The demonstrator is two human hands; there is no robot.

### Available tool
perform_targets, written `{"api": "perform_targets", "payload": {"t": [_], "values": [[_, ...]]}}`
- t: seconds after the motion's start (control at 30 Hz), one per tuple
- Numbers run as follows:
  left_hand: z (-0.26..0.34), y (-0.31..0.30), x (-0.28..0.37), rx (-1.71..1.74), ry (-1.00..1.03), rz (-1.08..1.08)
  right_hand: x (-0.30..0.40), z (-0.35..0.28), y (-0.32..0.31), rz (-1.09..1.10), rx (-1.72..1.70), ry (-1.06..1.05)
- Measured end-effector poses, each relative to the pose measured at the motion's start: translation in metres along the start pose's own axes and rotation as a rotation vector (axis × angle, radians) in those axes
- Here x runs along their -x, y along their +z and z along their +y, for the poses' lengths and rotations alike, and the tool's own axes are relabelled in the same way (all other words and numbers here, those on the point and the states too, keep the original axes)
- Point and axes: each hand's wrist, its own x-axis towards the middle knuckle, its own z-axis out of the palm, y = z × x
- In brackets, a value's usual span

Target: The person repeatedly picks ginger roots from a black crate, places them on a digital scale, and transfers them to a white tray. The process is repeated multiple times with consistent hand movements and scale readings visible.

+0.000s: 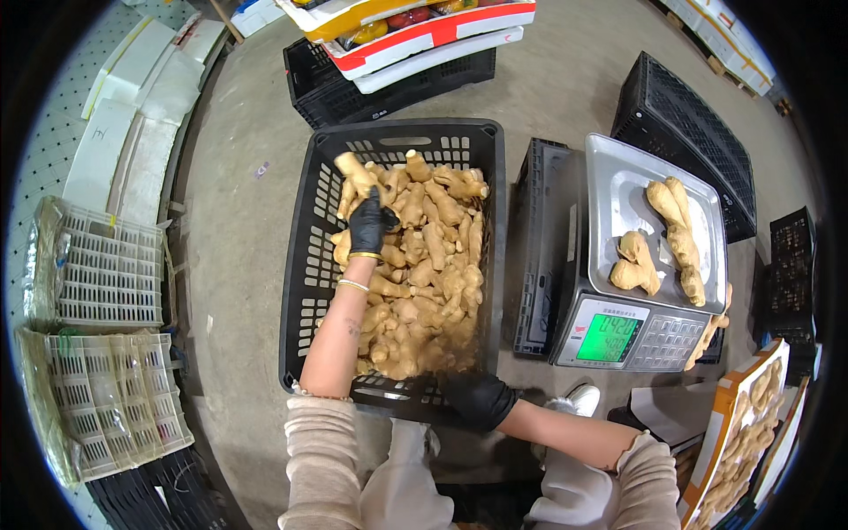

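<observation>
A black plastic crate (pixel 498 265) full of ginger root (pixel 424 252) stands on the floor in front of me. Black-gloved, my left hand (pixel 371 225) reaches into its far left part and grips a pale ginger piece (pixel 356 173), lifted over the pile. My right hand (pixel 480 399), also gloved in black, is at the crate's near right corner. Motion blurs its fingers, so whether they grip anything does not show. To the right, a digital scale (pixel 629 334) with a lit green display carries two ginger pieces (pixel 676 238) (pixel 635 265) on its metal pan (pixel 613 172).
Behind the crate, foam fruit boxes (pixel 434 40) sit on another black crate (pixel 397 93). White plastic crates (pixel 112 271) and foam boxes (pixel 109 139) line the left side. An orange-and-white box of ginger (pixel 742 430) leans at lower right. Black crates (pixel 686 132) flank the scale.
</observation>
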Motion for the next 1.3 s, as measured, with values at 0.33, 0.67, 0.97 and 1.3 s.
{"api": "perform_targets", "payload": {"t": [0.33, 0.67, 0.97, 1.3], "values": [[-0.042, 0.126, -0.001, -1.098, 0.702, -0.124, -0.007, -0.01, -0.007, 0.027, -0.126, 0.111], [-0.006, 0.064, 0.041, -0.954, 0.842, -0.025, -0.002, -0.006, 0.004, -0.036, -0.068, 0.05], [0.095, 0.059, 0.23, -1.145, 1.117, -0.643, -0.014, 0.014, -0.103, 0.357, -1.34, 0.402], [0.065, 0.111, 0.267, -0.889, 0.933, -0.918, 0.096, 0.08, -0.232, 0.833, -0.277, 0.839]]}}
